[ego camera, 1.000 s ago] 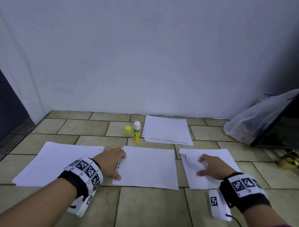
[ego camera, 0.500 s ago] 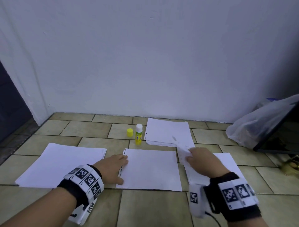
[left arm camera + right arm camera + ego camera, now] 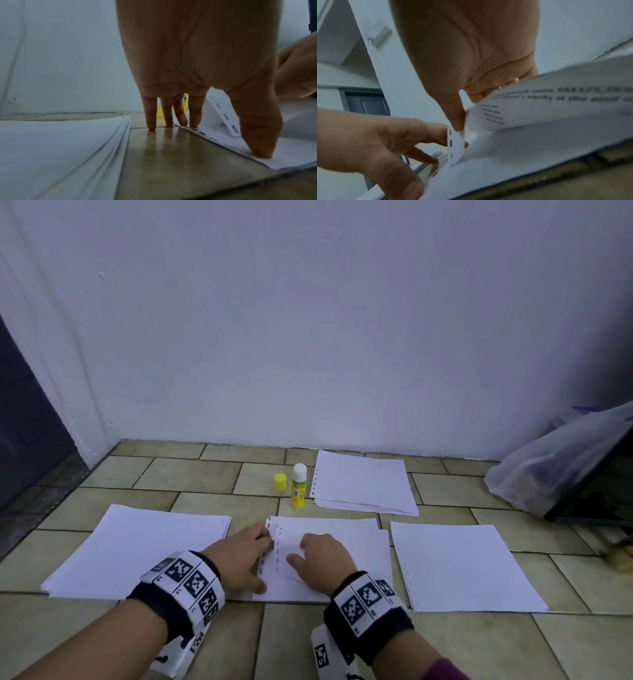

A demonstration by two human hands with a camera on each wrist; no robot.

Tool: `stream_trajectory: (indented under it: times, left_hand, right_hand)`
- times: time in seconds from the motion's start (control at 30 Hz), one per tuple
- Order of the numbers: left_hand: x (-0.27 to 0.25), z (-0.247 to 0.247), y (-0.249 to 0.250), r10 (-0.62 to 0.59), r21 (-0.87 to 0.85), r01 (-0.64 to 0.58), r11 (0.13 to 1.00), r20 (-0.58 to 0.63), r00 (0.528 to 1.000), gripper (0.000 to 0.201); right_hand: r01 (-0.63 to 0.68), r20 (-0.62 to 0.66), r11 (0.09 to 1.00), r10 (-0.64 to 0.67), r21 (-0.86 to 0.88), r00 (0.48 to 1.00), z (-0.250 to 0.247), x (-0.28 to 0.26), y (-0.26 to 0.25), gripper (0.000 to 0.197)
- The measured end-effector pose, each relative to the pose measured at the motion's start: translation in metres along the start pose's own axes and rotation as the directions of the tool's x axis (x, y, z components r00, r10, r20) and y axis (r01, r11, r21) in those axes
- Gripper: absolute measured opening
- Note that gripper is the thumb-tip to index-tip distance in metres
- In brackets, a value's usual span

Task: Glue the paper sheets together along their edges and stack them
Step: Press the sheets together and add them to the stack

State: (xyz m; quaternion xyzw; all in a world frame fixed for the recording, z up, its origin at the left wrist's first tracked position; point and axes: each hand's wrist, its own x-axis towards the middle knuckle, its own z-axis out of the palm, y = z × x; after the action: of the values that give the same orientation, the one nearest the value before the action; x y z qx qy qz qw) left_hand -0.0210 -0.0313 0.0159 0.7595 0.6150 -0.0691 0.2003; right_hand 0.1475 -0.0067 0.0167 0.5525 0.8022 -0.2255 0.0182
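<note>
Laying a second sheet onto the centre sheet, head view: left hand [image 3: 239, 559] at lower centre, fingers out flat, thumb on the punched left edge of the bottom sheet [image 3: 359, 563]; right hand [image 3: 322, 563] just beside it, holding the top sheet [image 3: 287, 546], whose punched edge sits slightly inside the lower one. Glue stick [image 3: 298, 486] upright and uncapped at mid frame, yellow cap [image 3: 280, 482] beside it, paper stack [image 3: 363, 482] to its right; more paper at far left [image 3: 137, 549] and right [image 3: 462, 566] of frame. Left wrist view: fingertips [image 3: 151, 125] straight down on tile and paper edge, thumb pressing the bottom sheet [image 3: 257, 147] at lower right, nothing gripped; top sheet's edge [image 3: 224, 116] lifted behind. Right wrist view: thumb [image 3: 457, 119] and fingers pinch the top sheet [image 3: 556, 105], printed side down, punched strip [image 3: 453, 147] not yet flat. Step looks like alignment before pressing; whether glue is on the edge cannot be told. Next move likely calls for matching the punched edges, lowering, then rubbing along the margin.
</note>
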Motion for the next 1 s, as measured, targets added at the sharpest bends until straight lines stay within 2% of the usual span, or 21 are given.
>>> stream_trajectory:
  times: [0.43,0.73,0.87,1.0]
  left_hand:
    - [0.001,0.003,-0.006,0.034,-0.024,-0.035,0.999,-0.021,0.999,0.073]
    - [0.001,0.002,-0.005,0.025,-0.045,-0.026,0.999,-0.015,1.000,0.083]
    - [-0.001,-0.001,-0.002,-0.012,-0.067,0.010,0.998,-0.028,1.000,0.082]
    - [-0.004,-0.004,0.000,-0.043,-0.040,0.042,0.998,-0.030,0.999,0.077]
  right_hand:
    - [0.065,0.050,0.998,-0.066,0.022,0.997,-0.011,0.008,0.002,0.048]
    - [0.070,0.064,0.997,-0.072,0.034,0.995,-0.013,0.007,0.000,0.049]
    - [0.068,0.034,0.988,-0.073,0.137,0.997,-0.014,0.007,-0.001,0.049]
    - [0.080,0.038,0.989,-0.085,0.121,0.996,-0.014,0.007,-0.001,0.046]
